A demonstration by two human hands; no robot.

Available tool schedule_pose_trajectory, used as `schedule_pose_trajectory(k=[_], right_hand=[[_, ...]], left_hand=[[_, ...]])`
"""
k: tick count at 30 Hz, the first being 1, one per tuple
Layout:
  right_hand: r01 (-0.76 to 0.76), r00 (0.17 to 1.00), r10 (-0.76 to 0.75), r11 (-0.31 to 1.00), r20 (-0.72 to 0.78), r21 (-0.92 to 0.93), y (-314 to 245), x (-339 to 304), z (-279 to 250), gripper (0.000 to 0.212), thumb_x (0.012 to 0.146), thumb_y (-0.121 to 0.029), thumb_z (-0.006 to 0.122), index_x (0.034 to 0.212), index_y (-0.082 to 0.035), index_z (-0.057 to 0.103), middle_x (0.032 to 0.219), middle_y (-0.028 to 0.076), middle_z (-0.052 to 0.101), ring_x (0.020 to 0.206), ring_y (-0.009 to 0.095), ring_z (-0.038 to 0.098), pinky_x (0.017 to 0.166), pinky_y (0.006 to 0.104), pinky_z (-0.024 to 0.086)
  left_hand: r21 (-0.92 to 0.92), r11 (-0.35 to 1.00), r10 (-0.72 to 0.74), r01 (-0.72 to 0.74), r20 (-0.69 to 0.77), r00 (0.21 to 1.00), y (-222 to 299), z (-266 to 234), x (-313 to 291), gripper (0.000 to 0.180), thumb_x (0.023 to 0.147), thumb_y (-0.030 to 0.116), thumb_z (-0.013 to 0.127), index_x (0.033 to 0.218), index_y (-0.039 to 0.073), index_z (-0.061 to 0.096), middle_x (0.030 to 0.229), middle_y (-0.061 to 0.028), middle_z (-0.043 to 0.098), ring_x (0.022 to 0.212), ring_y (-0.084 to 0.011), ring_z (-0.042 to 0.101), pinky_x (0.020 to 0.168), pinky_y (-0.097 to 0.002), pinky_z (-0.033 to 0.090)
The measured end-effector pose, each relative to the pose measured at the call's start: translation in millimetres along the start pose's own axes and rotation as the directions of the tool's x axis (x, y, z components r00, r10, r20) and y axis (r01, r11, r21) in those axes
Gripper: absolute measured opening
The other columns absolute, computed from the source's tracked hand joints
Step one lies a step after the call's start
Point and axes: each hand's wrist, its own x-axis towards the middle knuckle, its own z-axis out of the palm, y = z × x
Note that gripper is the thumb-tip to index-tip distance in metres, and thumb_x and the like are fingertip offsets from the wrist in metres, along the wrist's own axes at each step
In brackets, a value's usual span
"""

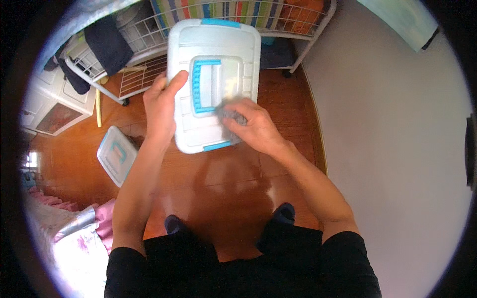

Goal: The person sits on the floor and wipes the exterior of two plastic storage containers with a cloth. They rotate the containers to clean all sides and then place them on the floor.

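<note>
Beyond the right fingers (247,107), the rack (308,45) bars passage; rightward, past a gap, stands the wall (387,149). The held box (217,82) blocks their left; toward the shoes (284,213) is free room.

The box lid (184,124) is white, its handle (197,84) and clips (221,23) bright blue; the cloth (237,116) is grey, the floor (293,114) reddish-brown, the striped fabric (248,12) multicoloured with green, blue and orange.

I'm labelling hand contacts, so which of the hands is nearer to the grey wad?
The right. The right hand holds the grey wad in its fingers; the left hand is apart from it, farther left, gripping the white container's left edge.
</note>
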Motion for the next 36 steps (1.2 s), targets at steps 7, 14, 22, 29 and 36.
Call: schedule_pose_trajectory(k=[7, 14, 22, 29, 36], right_hand=[[-0.370, 0.921, 0.389, 0.894, -0.027, 0.253, 23, -4, -66, 0.030, 0.088, -0.028, 0.072, 0.112, -0.010, 0.068, 0.100, 0.005, 0.066, 0.093, 0.017, 0.062, 0.085, 0.0320, 0.049], [-0.096, 0.917, 0.125, 0.991, -0.380, 0.094, 28, 21, -57, 0.037, 0.085, -0.027, 0.074, 0.114, -0.007, 0.061, 0.106, 0.009, 0.063, 0.096, 0.020, 0.060, 0.084, 0.0328, 0.049], [-0.165, 0.912, 0.238, 0.958, -0.334, 0.233, 21, 26, -44, 0.036, 0.089, -0.025, 0.071, 0.114, -0.008, 0.053, 0.101, 0.011, 0.063, 0.090, 0.019, 0.060, 0.080, 0.0330, 0.050], [-0.307, 0.800, 0.280, 0.951, -0.531, 0.039, 36, 43, -42, 0.045, 0.091, -0.035, 0.067, 0.115, 0.002, 0.056, 0.096, 0.023, 0.068, 0.092, 0.031, 0.067, 0.083, 0.0397, 0.051], [-0.087, 0.774, 0.434, 0.794, -0.462, 0.602, 32, 42, -85, 0.060, 0.089, -0.046, 0.070, 0.123, 0.003, 0.060, 0.111, 0.013, 0.066, 0.096, 0.018, 0.064, 0.083, 0.0274, 0.052]], left_hand=[[-0.048, 0.999, -0.013, 0.014, 0.021, 1.000, 7, -5, -2, 0.035, 0.087, 0.022, 0.075, 0.107, -0.005, 0.067, 0.093, -0.0080, 0.067, 0.081, -0.0116, 0.062, 0.072, -0.0238, 0.050], [-0.111, 0.990, -0.082, 0.085, 0.023, 0.996, 11, 5, -5, 0.037, 0.088, 0.020, 0.073, 0.109, -0.009, 0.064, 0.098, -0.0156, 0.069, 0.083, -0.0179, 0.068, 0.074, -0.0284, 0.057], [-0.139, 0.981, -0.138, 0.137, 0.006, 0.990, 9, 3, -7, 0.038, 0.088, 0.019, 0.074, 0.109, -0.011, 0.063, 0.100, -0.0186, 0.068, 0.086, -0.0207, 0.068, 0.074, -0.0307, 0.058], [-0.152, 0.979, -0.131, 0.133, 0.028, 0.991, -1, 12, -14, 0.044, 0.091, 0.020, 0.071, 0.117, -0.013, 0.059, 0.106, -0.0204, 0.067, 0.093, -0.0221, 0.068, 0.080, -0.0304, 0.058], [-0.191, 0.975, -0.107, 0.114, 0.048, 0.993, 9, 3, -5, 0.048, 0.090, 0.023, 0.071, 0.117, -0.014, 0.058, 0.107, -0.0208, 0.066, 0.093, -0.0228, 0.068, 0.081, -0.0314, 0.058]])
